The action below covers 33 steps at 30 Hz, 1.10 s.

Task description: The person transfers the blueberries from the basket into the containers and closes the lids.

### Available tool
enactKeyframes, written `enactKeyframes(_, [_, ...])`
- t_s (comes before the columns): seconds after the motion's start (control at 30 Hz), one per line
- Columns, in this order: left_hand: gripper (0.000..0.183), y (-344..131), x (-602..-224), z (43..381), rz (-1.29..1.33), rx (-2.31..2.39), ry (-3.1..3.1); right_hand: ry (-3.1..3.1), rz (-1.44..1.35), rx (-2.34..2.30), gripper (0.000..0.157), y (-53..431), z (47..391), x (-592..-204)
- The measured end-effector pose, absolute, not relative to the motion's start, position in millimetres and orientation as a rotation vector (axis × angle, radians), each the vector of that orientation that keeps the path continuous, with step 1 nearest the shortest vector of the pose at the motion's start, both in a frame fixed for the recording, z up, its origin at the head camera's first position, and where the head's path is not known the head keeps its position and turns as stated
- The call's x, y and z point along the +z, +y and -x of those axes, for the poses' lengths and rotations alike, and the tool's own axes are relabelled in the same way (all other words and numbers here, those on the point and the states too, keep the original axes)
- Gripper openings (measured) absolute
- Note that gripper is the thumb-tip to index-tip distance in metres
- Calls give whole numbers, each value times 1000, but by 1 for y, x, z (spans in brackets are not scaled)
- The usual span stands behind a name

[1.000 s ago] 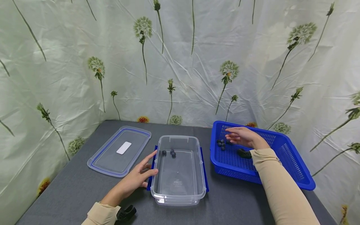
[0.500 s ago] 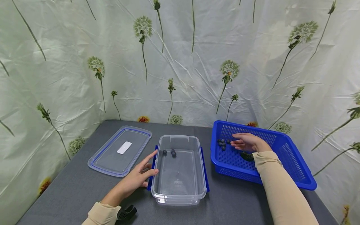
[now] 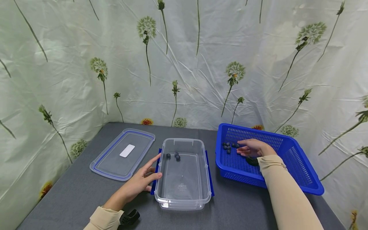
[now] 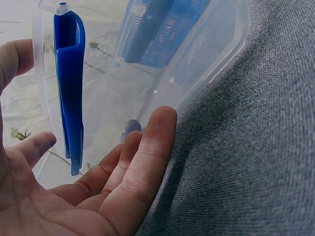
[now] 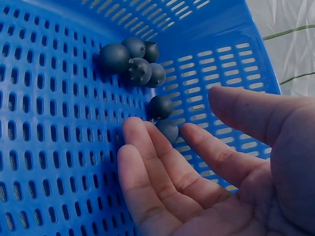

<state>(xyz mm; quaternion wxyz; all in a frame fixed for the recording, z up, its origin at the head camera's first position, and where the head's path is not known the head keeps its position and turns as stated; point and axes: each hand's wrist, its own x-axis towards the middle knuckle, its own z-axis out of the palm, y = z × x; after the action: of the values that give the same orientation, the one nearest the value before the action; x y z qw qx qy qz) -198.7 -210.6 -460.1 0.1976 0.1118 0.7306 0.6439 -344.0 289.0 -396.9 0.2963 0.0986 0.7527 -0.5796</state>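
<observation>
My left hand (image 3: 141, 180) rests against the left side of a clear plastic box (image 3: 182, 179) with blue side clips, fingers spread. In the left wrist view its fingers (image 4: 140, 167) lie along the box wall below a hanging blue clip (image 4: 70, 88). Inside the box sit three blueberries (image 3: 178, 158). My right hand (image 3: 254, 147) reaches down into a blue perforated basket (image 3: 244, 167). Several blueberries (image 5: 114, 58) lie clustered in the basket's corner. One blueberry (image 5: 168, 131) sits right at the right hand's fingertips, with the thumb apart from it.
A clear lid (image 3: 113, 163) with a blue seal and a white label (image 3: 126, 150) lies left of the box on the grey table (image 3: 74, 195). Behind the table hangs a white curtain (image 3: 123, 64) with a dandelion print.
My right hand has shifted slightly right and lowered in the basket, its fingertips coming to the nearest blueberries. The left hand and the box have stayed in place.
</observation>
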Motion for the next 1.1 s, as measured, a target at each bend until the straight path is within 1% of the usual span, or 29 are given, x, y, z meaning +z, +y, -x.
enactKeyframes(0.17, [78,-211,-460,199,-305,1801,2043,1998,-272,-1541,60,288,345,-399])
enactKeyframes(0.53, [78,-211,-459,199,-300,1795,2054,2007,-269,-1518,60,286,344,-397])
enactKeyframes(0.87, [78,-212,-460,200,-304,1795,2049,2016,-236,-1507,55,282,345,-397])
enactKeyframes(1.1, [78,-211,-461,200,-316,1800,2035,2031,-225,-1515,56,284,345,-398])
